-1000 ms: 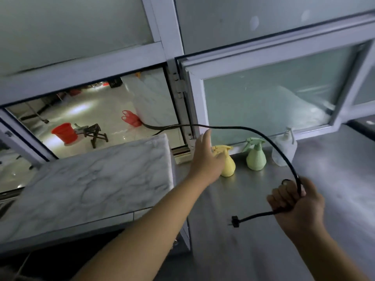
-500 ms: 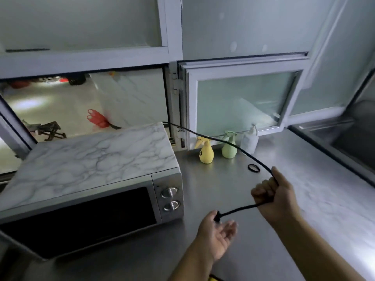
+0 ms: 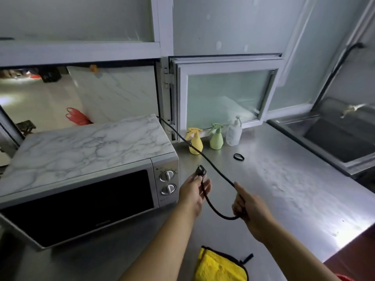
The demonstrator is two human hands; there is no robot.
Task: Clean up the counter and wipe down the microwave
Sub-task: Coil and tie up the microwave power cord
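The microwave [image 3: 81,179] stands on the left part of the steel surface [image 3: 284,189], with a marble-pattern top, a dark door and two round knobs [image 3: 167,182] on its right panel. A black power cord [image 3: 215,167] comes from behind the back right corner of the microwave, passes in front of the yellow spray bottle [image 3: 195,141] and goes down to the right hand [image 3: 250,211]. The right hand has its fingers curled round the cord and grips it above the surface. From there the cord bends in a loop to the left hand [image 3: 194,191], which is turned palm up with the fingers loosely bent; the cord lies across this palm and the plug [image 3: 200,171] sticks out above the fingertips. I cannot tell if the left hand really pinches the cord or only carries it. Beside the yellow bottle, along the window frame, stand a green spray bottle [image 3: 216,136] and a clear pump bottle [image 3: 234,133], all close together. A small black ring [image 3: 238,157] lies flat on the surface, a little in front of the bottles. A yellow cloth [image 3: 220,266] with a dark edge lies at the near edge of the surface, below the right forearm. A sink [image 3: 334,134] is sunk in at the far right.
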